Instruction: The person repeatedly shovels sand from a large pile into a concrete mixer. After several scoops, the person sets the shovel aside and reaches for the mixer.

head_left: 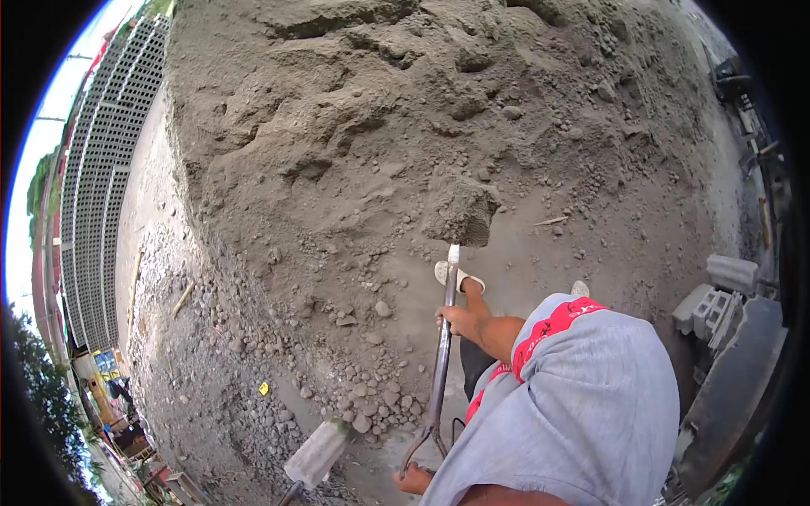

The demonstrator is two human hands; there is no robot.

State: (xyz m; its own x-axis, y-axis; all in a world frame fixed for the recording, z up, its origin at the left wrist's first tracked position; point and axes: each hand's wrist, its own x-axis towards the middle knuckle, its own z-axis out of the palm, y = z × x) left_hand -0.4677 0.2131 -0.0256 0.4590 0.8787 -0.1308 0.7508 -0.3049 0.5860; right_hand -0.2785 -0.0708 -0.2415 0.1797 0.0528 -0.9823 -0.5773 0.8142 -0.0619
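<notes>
The metal shaft of a shovel (443, 350) runs upward from the lower middle of the head view. My right hand (456, 320) is wrapped round it partway along. Lower down, my left hand (413, 479) grips the handle at the shovel's end. Grey sand is heaped on the blade (479, 226), which lies against the foot of a large sand pile (337, 110). A light slipper (464, 277) on one foot is just below the blade.
Loose stones (380, 405) lie left of the shaft. A pale block-like piece (319, 455) with a dark shaft sits at lower left. Concrete blocks (717, 312) and a dark curved panel (738, 379) stand at right. Stacked perforated blocks (105, 160) line the far left.
</notes>
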